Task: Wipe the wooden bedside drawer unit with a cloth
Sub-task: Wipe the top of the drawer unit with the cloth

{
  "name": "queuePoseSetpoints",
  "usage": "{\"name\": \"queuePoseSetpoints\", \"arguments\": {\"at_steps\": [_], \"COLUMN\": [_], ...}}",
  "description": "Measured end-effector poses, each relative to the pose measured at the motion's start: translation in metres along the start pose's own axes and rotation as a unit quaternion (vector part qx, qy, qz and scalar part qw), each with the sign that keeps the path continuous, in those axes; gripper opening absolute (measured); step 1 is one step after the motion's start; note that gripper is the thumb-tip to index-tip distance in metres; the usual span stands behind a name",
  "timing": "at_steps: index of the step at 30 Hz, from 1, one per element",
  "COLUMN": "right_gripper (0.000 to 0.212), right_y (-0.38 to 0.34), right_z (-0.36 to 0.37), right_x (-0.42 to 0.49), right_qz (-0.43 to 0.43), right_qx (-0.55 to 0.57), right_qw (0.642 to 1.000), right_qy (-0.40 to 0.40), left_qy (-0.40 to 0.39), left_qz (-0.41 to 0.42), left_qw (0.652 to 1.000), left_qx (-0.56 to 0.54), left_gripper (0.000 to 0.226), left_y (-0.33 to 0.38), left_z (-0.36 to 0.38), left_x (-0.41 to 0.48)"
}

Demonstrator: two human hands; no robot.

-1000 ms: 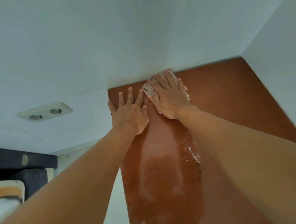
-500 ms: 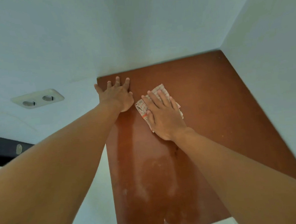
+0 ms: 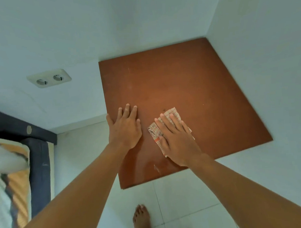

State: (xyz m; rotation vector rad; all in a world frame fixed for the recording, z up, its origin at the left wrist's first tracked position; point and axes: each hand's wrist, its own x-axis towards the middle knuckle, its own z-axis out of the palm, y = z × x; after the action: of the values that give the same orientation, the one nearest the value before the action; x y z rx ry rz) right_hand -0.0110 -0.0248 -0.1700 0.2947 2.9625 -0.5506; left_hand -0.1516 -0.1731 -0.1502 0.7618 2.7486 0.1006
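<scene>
The reddish-brown wooden top of the bedside drawer unit (image 3: 188, 79) fills the middle of the view, set into a white wall corner. A folded checked cloth (image 3: 154, 131) lies on its near half. My right hand (image 3: 176, 140) presses flat on the cloth with straight fingers and covers most of it. Just to the left, my left hand (image 3: 125, 127) rests flat on the wood near the left edge, fingers straight, holding nothing. A dusty smear shows on the wood near the front edge.
White walls border the unit at the back and right. A double wall socket (image 3: 49, 78) sits to the left. A bed with a dark frame (image 3: 40, 166) and patterned bedding stands at the far left. My bare feet (image 3: 141, 220) stand on white floor tiles.
Both hands have slid back from the rear wall toward the front of the top, the right one dragging the cloth. The view has pulled back, showing the floor and feet.
</scene>
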Motion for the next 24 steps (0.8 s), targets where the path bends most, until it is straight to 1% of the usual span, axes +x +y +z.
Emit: {"name": "queuePoseSetpoints", "arguments": {"at_steps": [5,8,9,10,13,15,17,19,21,24], "right_gripper": [0.065,0.073,0.075,0.075,0.071,0.073,0.074,0.068,0.06,0.058], "right_y": [0.002,-0.001,0.0,0.003,0.014,0.017,0.014,0.006,-0.008,-0.031], "right_z": [0.004,0.003,0.005,0.01,0.032,0.042,0.045,0.04,0.026,-0.005], "right_x": [-0.084,-0.128,-0.143,-0.16,-0.209,-0.231,-0.234,-0.22,-0.188,-0.116], "right_qz": [-0.025,-0.065,-0.065,-0.058,0.001,0.018,-0.004,-0.047,-0.078,-0.096], "right_qx": [0.011,-0.001,-0.001,0.004,0.05,0.067,0.07,0.082,0.096,0.115], "right_qw": [1.0,0.998,0.998,0.998,0.999,0.998,0.997,0.995,0.989,0.979], "right_qy": [-0.013,0.014,0.026,0.028,-0.013,-0.011,0.011,0.044,0.084,0.135], "left_qy": [0.02,0.035,0.039,0.043,0.05,0.053,0.049,0.039,0.037,0.047], "left_qz": [-0.025,-0.037,-0.042,-0.046,-0.058,-0.06,-0.064,-0.07,-0.073,-0.068], "left_qw": [0.998,0.997,0.996,0.995,0.994,0.994,0.994,0.995,0.994,0.994], "left_qx": [-0.053,-0.066,-0.07,-0.074,-0.075,-0.072,-0.067,-0.065,-0.068,-0.077], "left_gripper": [0.058,0.058,0.057,0.057,0.057,0.057,0.057,0.058,0.058,0.057], "left_y": [-0.003,-0.007,-0.009,-0.011,-0.02,-0.026,-0.032,-0.036,-0.04,-0.049], "left_z": [0.005,0.005,0.005,0.005,0.009,0.014,0.017,0.017,0.013,-0.001], "left_x": [-0.059,-0.088,-0.096,-0.104,-0.119,-0.124,-0.125,-0.123,-0.115,-0.09]}}
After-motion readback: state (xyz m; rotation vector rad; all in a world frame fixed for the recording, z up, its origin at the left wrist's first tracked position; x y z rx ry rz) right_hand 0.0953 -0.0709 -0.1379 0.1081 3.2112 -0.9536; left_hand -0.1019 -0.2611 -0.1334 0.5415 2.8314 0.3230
